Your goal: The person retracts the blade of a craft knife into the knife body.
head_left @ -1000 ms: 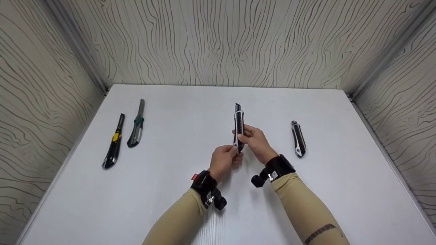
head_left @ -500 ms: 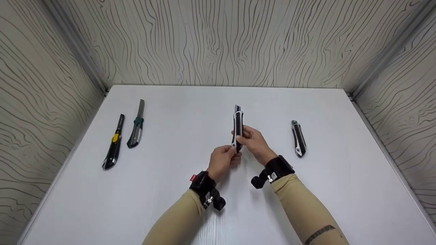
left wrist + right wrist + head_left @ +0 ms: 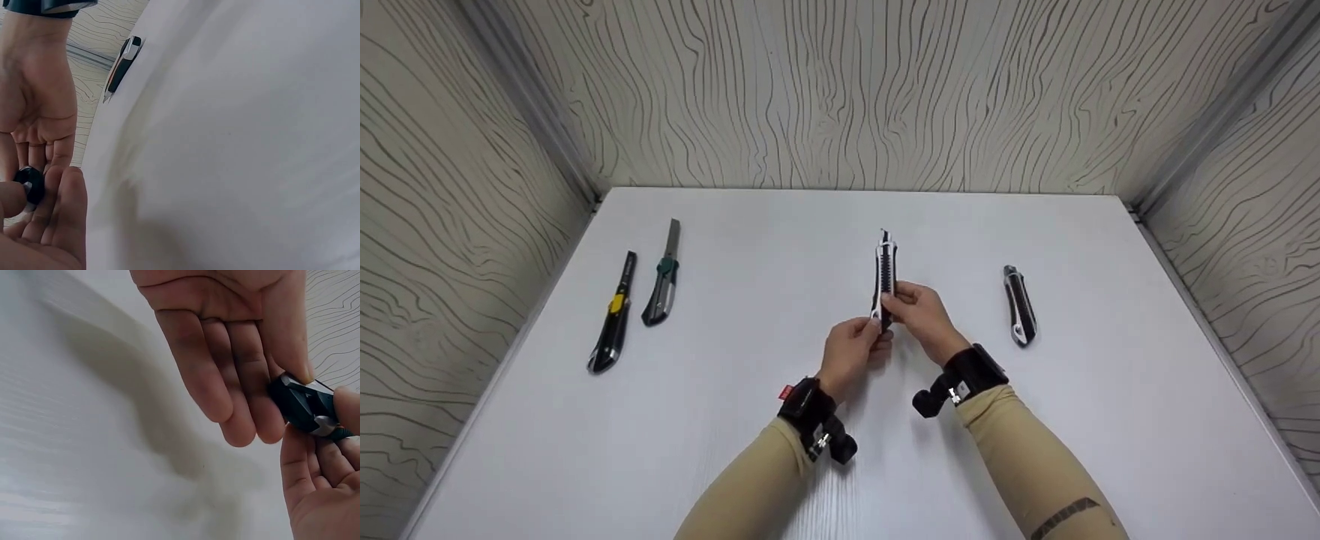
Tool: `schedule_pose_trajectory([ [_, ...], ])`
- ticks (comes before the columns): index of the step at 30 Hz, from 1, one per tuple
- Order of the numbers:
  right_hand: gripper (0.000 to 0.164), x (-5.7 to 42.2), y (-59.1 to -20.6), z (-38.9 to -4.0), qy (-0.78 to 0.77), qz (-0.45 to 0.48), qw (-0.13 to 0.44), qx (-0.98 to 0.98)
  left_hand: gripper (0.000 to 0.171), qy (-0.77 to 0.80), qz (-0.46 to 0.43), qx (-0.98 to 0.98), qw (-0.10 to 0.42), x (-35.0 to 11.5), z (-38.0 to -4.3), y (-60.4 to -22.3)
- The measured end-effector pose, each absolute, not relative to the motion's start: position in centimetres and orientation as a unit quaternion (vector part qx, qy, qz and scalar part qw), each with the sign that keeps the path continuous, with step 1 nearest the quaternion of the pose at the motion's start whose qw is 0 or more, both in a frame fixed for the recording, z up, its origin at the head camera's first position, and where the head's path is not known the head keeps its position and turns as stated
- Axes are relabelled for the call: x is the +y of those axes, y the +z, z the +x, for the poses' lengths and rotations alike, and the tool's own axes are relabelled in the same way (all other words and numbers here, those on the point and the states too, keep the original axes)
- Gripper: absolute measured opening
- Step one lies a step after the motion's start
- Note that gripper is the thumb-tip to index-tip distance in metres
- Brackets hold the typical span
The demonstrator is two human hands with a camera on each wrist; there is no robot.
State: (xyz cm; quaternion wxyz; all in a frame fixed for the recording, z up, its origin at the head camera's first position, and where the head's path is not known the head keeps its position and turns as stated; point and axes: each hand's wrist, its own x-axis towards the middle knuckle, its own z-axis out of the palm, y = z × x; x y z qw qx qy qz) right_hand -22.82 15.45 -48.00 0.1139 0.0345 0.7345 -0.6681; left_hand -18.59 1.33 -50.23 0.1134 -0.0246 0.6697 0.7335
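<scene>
Both hands hold a black-and-white snap-off utility knife (image 3: 886, 266) over the middle of the table, its tip pointing away from the person. My left hand (image 3: 846, 354) pinches the butt end between thumb and fingers. Higher on the handle, my right hand (image 3: 924, 316) grips it, thumb on the ribbed front and fingers behind. A short length of blade shows at the top. In the left wrist view only the knife's dark end (image 3: 34, 187) peeks out between the fingers. The right wrist view shows the handle's butt (image 3: 304, 405) between both hands' fingers.
On the left of the white table (image 3: 750, 300) lie a black utility knife with a yellow slider (image 3: 611, 326) and a green-and-grey one (image 3: 662, 289) with a long blade out. A similar black-and-white utility knife (image 3: 1020, 307) lies at right. Patterned walls (image 3: 840, 90) enclose the table.
The held utility knife has turned slightly about its length, and its blade looks narrower now. Both hands keep their grip in nearly the same spot. The knives on the table have not moved.
</scene>
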Motion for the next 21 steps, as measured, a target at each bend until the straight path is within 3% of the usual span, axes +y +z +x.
schedule_pose_trajectory([
  [8,0.035,15.4,-48.08,-22.79,-0.665,0.05,0.11,0.737,0.036,0.749,-0.039,0.642,0.161,1.45,-18.16,-50.2],
  [21,0.04,14.79,-48.11,-22.47,-0.68,0.044,0.106,0.724,0.034,0.759,-0.056,0.633,0.142,1.43,-18.16,-50.18],
])
